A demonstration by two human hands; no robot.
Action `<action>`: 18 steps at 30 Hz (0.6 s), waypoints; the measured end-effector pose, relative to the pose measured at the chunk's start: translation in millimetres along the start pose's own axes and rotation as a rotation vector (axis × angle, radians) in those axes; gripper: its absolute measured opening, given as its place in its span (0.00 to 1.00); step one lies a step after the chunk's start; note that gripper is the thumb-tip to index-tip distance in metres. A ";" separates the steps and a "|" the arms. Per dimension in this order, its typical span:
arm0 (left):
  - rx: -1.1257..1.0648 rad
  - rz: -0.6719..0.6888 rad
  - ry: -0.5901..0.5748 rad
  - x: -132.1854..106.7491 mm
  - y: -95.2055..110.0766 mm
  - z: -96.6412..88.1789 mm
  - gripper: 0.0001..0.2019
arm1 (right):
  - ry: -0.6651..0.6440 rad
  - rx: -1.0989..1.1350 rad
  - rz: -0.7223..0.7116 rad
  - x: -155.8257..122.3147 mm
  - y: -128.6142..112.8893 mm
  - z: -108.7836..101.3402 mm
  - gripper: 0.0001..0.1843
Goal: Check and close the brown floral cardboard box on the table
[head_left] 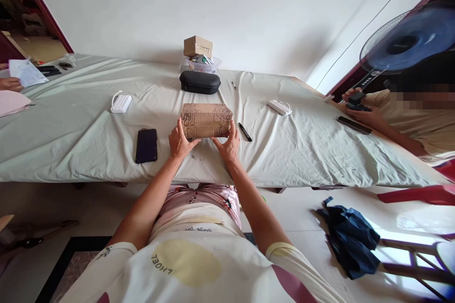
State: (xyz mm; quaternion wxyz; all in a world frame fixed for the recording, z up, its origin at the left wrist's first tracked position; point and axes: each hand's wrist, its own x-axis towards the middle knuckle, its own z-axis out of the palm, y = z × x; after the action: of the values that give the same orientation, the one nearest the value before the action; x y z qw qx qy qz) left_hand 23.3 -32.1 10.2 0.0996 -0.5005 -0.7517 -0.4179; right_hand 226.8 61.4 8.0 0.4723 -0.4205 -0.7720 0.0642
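Note:
A brown cardboard box (206, 120) with dark looping drawings on its sides rests on the cloth-covered table in front of me. My left hand (180, 141) grips its left end, fingers along the side and thumb near the lower front edge. On the opposite end, my right hand (227, 143) holds the box in the same way. A black marker pen (245, 132) lies just right of my right hand. To the left of my left hand is a dark smartphone (146, 146), lying flat.
Behind the box sit a black zip case (200, 82) and a clear plastic tub (202, 65) topped by a smaller carton (198, 46). White corded devices (121, 103) lie on both sides. At right, a person's hands (360, 104) hold a dark object near a fan (408, 40).

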 end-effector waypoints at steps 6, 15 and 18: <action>0.013 -0.007 0.009 -1.5 8.1 0.1 0.59 | 0.011 -0.158 0.006 -4.1 -8.8 1.9 0.50; -0.136 -0.008 0.118 2.8 -6.3 4.0 0.56 | 0.096 0.063 -0.004 1.6 2.1 -0.8 0.36; -0.245 0.021 0.173 4.1 -13.8 4.0 0.53 | 0.174 0.186 0.022 3.3 5.7 -6.1 0.33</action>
State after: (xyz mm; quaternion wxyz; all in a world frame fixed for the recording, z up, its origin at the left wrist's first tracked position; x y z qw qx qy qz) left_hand 10.9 -28.4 2.6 0.1064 -0.4789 -0.6782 -0.5471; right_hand 234.3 65.5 10.7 0.5737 -0.3871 -0.7143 0.1039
